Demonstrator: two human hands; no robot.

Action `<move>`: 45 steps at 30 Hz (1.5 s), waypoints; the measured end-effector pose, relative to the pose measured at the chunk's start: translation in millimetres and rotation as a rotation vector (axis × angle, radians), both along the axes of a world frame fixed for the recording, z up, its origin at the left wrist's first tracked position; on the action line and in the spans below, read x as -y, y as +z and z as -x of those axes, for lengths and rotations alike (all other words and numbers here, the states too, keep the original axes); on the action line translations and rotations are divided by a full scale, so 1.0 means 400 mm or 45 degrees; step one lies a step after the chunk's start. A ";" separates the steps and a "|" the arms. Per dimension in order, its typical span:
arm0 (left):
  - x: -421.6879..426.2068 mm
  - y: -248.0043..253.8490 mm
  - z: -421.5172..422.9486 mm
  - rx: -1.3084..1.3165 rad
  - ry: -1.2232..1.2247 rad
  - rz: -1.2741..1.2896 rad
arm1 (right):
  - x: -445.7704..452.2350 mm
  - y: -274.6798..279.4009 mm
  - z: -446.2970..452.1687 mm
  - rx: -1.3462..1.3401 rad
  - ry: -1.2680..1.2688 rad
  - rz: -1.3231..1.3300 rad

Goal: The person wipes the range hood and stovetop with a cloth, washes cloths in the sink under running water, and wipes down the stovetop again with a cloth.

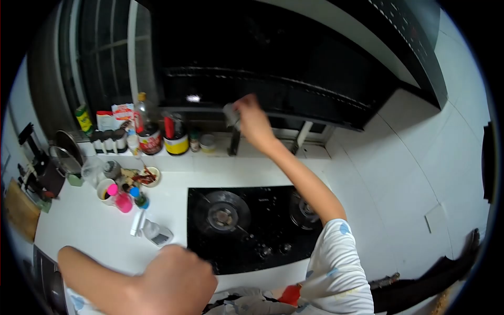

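My right hand [253, 125] is raised to the lower edge of the black range hood [310, 94], its fingers closed on a small grey cloth [231, 116] that is blurred. My left hand [179, 279] hangs low in front of me, curled like a fist. Its fingers face away, so whatever they may hold is hidden. Just beyond it on the white counter [79, 231] lies a clear spray bottle [157, 232] with a white trigger head. Under my right arm is the black gas hob [262, 220] with two burners.
Sauce bottles [150, 139], a yellow-banded jar [176, 143] and a spice rack [109, 142] line the back ledge. A white cup [106, 193], a pink-capped bottle [123, 202] and a small bowl [152, 177] stand left of the hob. A knife block [50, 176] is far left; a tiled wall [399, 173] bounds the right.
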State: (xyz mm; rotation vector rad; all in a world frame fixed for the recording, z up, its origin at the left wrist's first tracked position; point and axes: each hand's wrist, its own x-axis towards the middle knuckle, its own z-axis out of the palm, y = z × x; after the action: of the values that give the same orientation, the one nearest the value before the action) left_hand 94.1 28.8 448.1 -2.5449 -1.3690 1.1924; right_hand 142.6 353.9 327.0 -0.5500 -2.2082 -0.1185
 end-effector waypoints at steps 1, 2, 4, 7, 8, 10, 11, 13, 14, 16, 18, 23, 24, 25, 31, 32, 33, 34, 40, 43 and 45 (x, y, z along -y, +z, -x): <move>-0.018 -0.037 0.043 0.457 0.114 0.154 | -0.013 0.044 0.007 -0.103 -0.078 0.030; -0.036 -0.052 0.058 0.453 0.077 0.124 | -0.022 0.086 0.010 -0.266 -0.073 -0.035; -0.070 -0.074 0.083 0.437 0.057 0.078 | -0.059 0.167 0.019 -0.569 -0.103 -0.203; -0.121 -0.092 0.120 0.508 0.121 -0.009 | -0.136 0.272 0.044 -0.828 -0.243 -0.500; -0.143 -0.101 0.127 0.457 0.164 -0.018 | -0.157 0.293 0.059 -0.862 -0.178 -0.534; -0.191 -0.127 0.142 0.405 0.238 -0.033 | -0.177 0.312 0.100 -0.852 -0.144 -0.522; -0.212 -0.137 0.150 0.409 0.270 -0.045 | -0.184 0.317 0.122 -0.827 -0.117 -0.515; -0.247 -0.140 0.155 0.363 0.321 -0.033 | -0.184 0.312 0.172 -0.848 -0.115 -0.640; -0.262 -0.147 0.162 0.392 0.336 -0.034 | -0.181 0.301 0.189 -0.711 -0.124 -0.697; -0.296 -0.160 0.175 0.402 0.392 0.006 | -0.190 0.272 0.221 -0.419 -0.204 -0.861; -0.317 -0.169 0.197 0.477 0.411 -0.020 | -0.193 0.245 0.240 -0.320 -0.216 -1.049; -0.410 -0.228 0.270 0.567 0.354 -0.390 | -0.174 0.274 0.216 -0.366 -0.352 -1.322; -0.437 -0.240 0.285 0.579 0.325 -0.552 | -0.165 0.292 0.212 -0.387 -0.476 -1.336; -0.466 -0.256 0.300 0.588 0.294 -0.715 | -0.160 0.311 0.211 -0.386 -0.477 -1.336; -0.625 -0.331 0.395 0.892 0.170 -1.402 | -0.176 0.332 0.240 -0.315 -0.444 -1.106; -0.634 -0.335 0.405 0.960 0.182 -1.465 | -0.179 0.328 0.245 -0.314 -0.440 -1.105; -0.634 -0.334 0.407 0.960 0.189 -1.464 | -0.172 0.319 0.247 -0.388 -0.368 -1.100; -0.634 -0.335 0.409 0.987 0.247 -1.473 | -0.166 0.307 0.247 -0.459 -0.297 -1.090; -0.593 -0.307 0.377 1.140 0.392 -1.390 | -0.189 0.269 0.172 0.033 -0.202 -1.104; -0.577 -0.298 0.358 1.156 0.373 -1.388 | -0.195 0.312 0.176 -0.218 -0.256 -1.039; -0.559 -0.282 0.336 1.047 0.331 -1.396 | -0.189 0.344 0.206 -0.438 -0.229 -0.966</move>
State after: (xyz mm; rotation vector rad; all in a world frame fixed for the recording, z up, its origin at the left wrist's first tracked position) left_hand -40.5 252.6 335.3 -1.9843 -1.7521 -0.6582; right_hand 60.3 429.5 464.6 -0.3022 -1.6089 -0.8487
